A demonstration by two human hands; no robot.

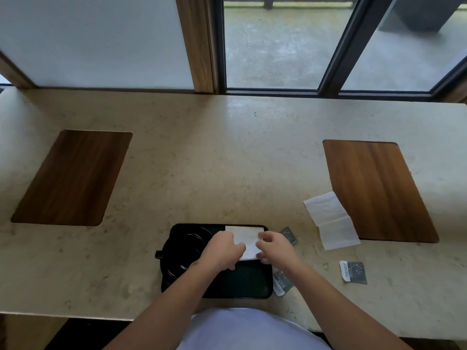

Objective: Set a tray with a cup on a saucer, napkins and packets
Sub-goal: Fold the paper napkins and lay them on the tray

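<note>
- Between your hands, a white napkin lies on the black tray; left hand and right hand pinch its edges.
- Left of them: dark cup on its saucer.
- Judged step: settling the napkin; next, packets to your right.

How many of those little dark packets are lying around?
3 small dark packets, all on the beige counter right of the black tray: one by its far corner, one by its near corner, one farther right. The hands may hide others.

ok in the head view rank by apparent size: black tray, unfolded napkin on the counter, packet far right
1. black tray
2. unfolded napkin
3. packet

The tray sits nearer the camera, but the gaps look too wide for that to change the order.
</note>
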